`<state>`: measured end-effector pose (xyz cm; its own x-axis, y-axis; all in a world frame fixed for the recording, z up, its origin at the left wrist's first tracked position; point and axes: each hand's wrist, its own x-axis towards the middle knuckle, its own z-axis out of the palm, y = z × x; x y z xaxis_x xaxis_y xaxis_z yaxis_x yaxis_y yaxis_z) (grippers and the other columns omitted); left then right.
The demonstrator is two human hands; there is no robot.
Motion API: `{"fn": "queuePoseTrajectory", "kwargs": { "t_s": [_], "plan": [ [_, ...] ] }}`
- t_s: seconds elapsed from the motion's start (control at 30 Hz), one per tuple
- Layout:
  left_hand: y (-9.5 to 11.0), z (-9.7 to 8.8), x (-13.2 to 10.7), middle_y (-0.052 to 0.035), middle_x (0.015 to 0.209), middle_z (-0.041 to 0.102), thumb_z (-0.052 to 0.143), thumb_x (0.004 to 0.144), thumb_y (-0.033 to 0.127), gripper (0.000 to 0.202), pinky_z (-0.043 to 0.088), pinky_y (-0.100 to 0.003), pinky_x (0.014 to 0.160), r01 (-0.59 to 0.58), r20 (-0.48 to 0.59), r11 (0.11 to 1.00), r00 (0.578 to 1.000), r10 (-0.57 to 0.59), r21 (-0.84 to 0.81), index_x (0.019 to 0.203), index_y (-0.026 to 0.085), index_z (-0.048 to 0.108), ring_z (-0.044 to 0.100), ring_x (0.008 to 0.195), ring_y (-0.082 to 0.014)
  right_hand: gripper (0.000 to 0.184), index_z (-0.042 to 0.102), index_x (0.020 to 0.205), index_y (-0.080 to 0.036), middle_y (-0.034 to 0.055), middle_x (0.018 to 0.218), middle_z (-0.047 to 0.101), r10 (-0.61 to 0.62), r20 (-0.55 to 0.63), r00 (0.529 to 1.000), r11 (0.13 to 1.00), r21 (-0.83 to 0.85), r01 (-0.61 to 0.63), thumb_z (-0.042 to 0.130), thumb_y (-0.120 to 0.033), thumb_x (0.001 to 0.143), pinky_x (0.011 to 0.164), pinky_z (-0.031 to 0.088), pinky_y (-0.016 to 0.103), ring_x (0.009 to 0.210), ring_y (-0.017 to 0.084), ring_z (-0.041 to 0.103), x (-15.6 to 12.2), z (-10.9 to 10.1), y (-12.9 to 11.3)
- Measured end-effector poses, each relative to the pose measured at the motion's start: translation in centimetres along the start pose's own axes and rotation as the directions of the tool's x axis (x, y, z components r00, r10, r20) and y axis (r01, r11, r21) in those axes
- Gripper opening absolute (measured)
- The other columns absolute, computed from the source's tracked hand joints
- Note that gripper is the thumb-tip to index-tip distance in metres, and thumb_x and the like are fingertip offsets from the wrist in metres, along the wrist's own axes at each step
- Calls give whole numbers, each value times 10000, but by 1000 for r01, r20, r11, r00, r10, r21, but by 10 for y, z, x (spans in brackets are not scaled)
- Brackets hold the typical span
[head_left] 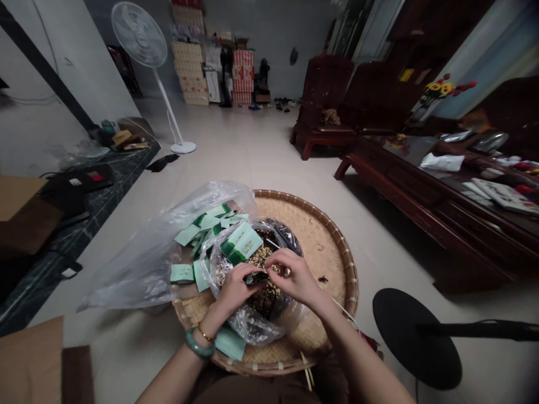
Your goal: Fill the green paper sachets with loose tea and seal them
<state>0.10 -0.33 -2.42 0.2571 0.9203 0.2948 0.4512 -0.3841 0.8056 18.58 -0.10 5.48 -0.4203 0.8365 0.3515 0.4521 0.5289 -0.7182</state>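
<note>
Packet (258,277) in left fingers (242,270), visible long axis crosswise toward right fingers (281,257)

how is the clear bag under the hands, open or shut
Open. The clear bag has its mouth spread wide, and loose, grainy contents show inside, beneath the left hand and right hand.
</note>
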Motion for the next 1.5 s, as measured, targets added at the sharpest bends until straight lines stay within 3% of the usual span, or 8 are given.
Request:
{"fn": "queuePoseTrajectory", "kwargs": {
  "t_s": [0.17, 0.33, 0.63, 0.83, 1.07, 1.17, 1.33, 1.5],
  "plan": [
    [-4, 3, -1, -53, 876, 721, 723, 672, 136, 217, 519, -321, 757, 62, 4, 998, 998, -62, 0, 883, 180, 701, 656, 819, -200, 296, 666, 1069, -223, 104, 1145, 586, -15, 256, 966, 964, -252, 82, 705, -285, 782, 910, 465, 424, 1104, 265, 487, -6, 5, -4],
    [-8, 1, -1, -76, 995, 730, 678, 647, 92, 355, 503, -351, 849, 155, 95, 986, 984, -150, -57, 994, 165, 691, 662, 915, -227, 197, 679, 1044, -216, 109, 1101, 611, 4, 283, 959, 945, -314, 89, 612, -257, 864, 876, 478, 394, 1046, 243, 524, -7, 20, 10],
    [-2, -14, 21, -35, 851, 739, 741, 636, 267, 287, 496, -328, 782, 344, 348, 912, 902, -255, -224, 885, 128, 705, 643, 790, -206, 170, 692, 798, -148, 50, 785, 670, 141, 53, 989, 989, 30, -143, 554, -205, 879, 674, 463, 254, 730, 150, 601, 8, 1, 28],
    [12, -16, 26, -39, 757, 714, 732, 658, 344, 340, 499, -295, 660, 496, 500, 782, 820, -278, -378, 896, 109, 670, 643, 650, -180, 111, 690, 790, -133, -24, 662, 622, 285, 200, 937, 934, 161, -318, 675, -240, 765, 543, 375, 195, 597, 103, 519, 16, -7, 33],
    [6, -9, 24, 11, 695, 657, 758, 602, 264, 239, 448, -245, 656, 354, 381, 896, 893, -239, -269, 772, 114, 682, 554, 659, -144, 341, 671, 685, -133, -6, 622, 604, 197, 233, 952, 977, 40, -211, 486, -301, 918, 526, 350, 201, 557, 99, 497, 15, -13, 16],
    [0, -4, 23, 8, 700, 646, 730, 653, 286, 219, 434, -230, 636, 287, 303, 918, 932, -200, -275, 773, 107, 685, 546, 661, -142, 209, 693, 776, -168, 5, 689, 665, 135, 258, 957, 988, -110, -109, 526, -208, 895, 560, 366, 203, 601, 111, 555, 14, -21, 1],
    [1, -1, 23, -11, 745, 675, 648, 716, 230, 170, 442, -243, 666, 195, 240, 958, 960, -143, -210, 830, 123, 713, 573, 717, -172, 96, 703, 737, -187, 48, 689, 704, 254, 336, 907, 869, -490, -62, 646, -115, 766, 541, 353, 227, 599, 156, 609, 19, -18, -17],
    [7, -2, 22, 1, 755, 650, 679, 669, 216, 218, 418, -218, 632, 196, 232, 969, 960, -158, -150, 864, 118, 693, 554, 705, -155, 125, 721, 747, -190, 70, 715, 714, 311, 347, 885, 792, -609, -40, 633, -101, 752, 535, 348, 238, 659, 197, 652, 29, -9, -17]
  ]
}}
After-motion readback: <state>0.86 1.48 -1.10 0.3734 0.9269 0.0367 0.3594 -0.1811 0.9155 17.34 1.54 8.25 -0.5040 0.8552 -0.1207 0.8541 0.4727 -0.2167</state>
